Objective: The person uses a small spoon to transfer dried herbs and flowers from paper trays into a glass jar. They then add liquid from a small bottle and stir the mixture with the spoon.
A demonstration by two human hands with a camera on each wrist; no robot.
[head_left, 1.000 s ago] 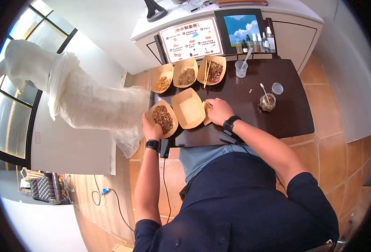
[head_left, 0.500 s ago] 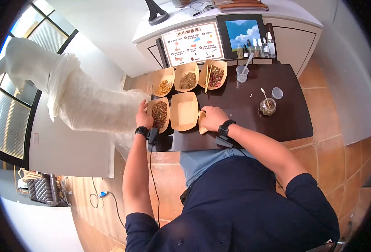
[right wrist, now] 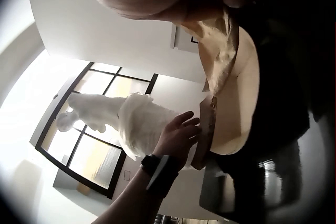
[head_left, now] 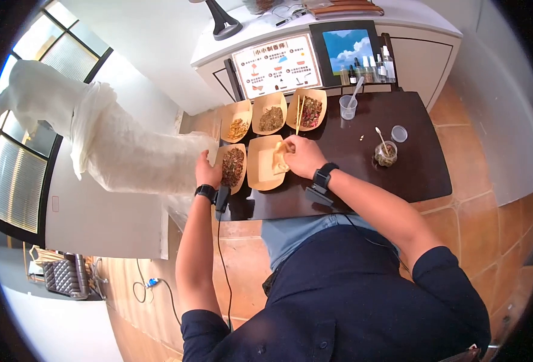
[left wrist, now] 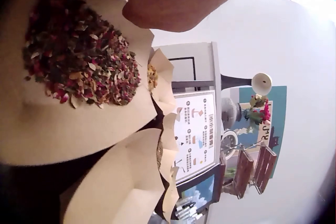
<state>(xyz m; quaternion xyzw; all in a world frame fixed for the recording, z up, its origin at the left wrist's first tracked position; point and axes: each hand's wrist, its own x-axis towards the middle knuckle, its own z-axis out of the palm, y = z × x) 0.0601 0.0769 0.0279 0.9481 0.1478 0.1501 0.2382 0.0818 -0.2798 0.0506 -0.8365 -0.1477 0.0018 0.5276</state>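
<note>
In the head view my right hand point(head_left: 304, 157) pinches a small tan cloth pouch point(head_left: 279, 161) by its top edge. The pouch hangs over the right side of an empty brown paper tray point(head_left: 259, 164), and in the right wrist view the soft pouch point(right wrist: 220, 50) looks creased. My left hand point(head_left: 208, 172) rests against the outer left side of a second paper tray point(left wrist: 121, 124). Its fingers point(right wrist: 186, 124) are fairly straight along the wall. That tray holds a dried petal and leaf mix point(left wrist: 84, 56) of red, green and tan bits.
Behind stand three more paper trays with dried yellow bits point(head_left: 237, 128), brown bits point(head_left: 271, 119) and reddish petals point(head_left: 312, 111), chopsticks point(head_left: 299, 114) lying across the last. To the right are a plastic cup point(head_left: 348, 107), a glass jar point(head_left: 386, 154) and a lid point(head_left: 399, 133).
My right hand has lifted the pouch from beside the empty tray and brought it over that tray. My left hand first gripped its tray with the thumb inside, then shifted to the outer side.
</note>
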